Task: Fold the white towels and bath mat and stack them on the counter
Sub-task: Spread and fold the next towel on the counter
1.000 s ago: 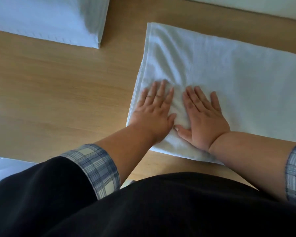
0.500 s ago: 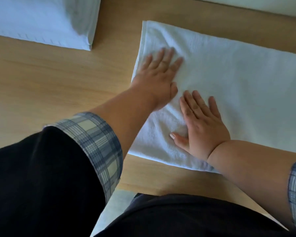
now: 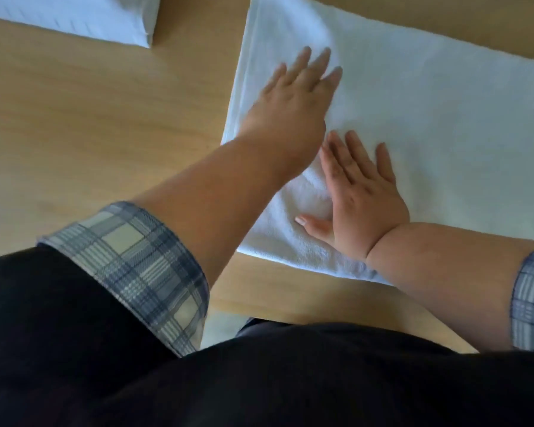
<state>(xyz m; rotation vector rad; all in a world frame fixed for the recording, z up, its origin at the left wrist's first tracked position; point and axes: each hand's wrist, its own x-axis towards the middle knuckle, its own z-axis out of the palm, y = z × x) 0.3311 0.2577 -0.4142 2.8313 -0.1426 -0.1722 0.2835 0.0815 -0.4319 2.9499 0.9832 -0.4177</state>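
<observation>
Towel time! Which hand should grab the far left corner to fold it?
Probably the left hand: it lies flat near the towel's far left corner. The right hand presses the near edge.

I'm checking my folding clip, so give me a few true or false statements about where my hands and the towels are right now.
1. Both hands lie flat, palms down, on the white towel. True.
2. The left hand reaches farther across the towel than the right hand. True.
3. The right hand pinches a towel corner and lifts it. False: its fingers are spread flat and nothing is lifted.
4. The folded white stack sits on top of the towel. False: it lies apart on the wooden counter, at upper left.
</observation>
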